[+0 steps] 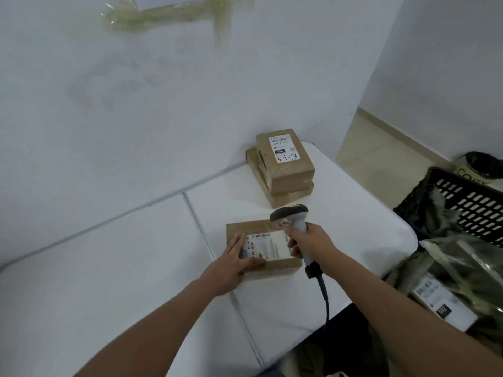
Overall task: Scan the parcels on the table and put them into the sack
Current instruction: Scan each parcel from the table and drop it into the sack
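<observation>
Your left hand (236, 257) lies flat on the near-left part of a cardboard parcel (265, 247) that sits on the white bench (109, 268), a little right of the seam between its two panels. Your fingers are straight and slightly spread, with the fingertips reaching onto the left edge of the parcel's white shipping label (268, 246); nothing is gripped, the hand only presses down on the box top. The parcel lies flat, label face up, its long axis running roughly left to right across your view, with the barcode end of the label under your fingertips.

Your right hand (310, 244) is curled round the grey handle of a barcode scanner (292, 221), just beside the parcel's right end. The scanner's dark head sits above the parcel's far-right corner and points left and down toward the label. Its coiled cable (325, 297) drops from the base of the handle over the near edge of the bench.

Farther back, against the wall, two more cardboard parcels (285, 165) are stacked one on the other, the upper one showing a label with handwriting; their long axes run away from you. To your right, off the bench, an olive-green sack (460, 273) holds a labelled parcel (446, 303), and a black slotted plastic crate (468, 205) stands behind it.
</observation>
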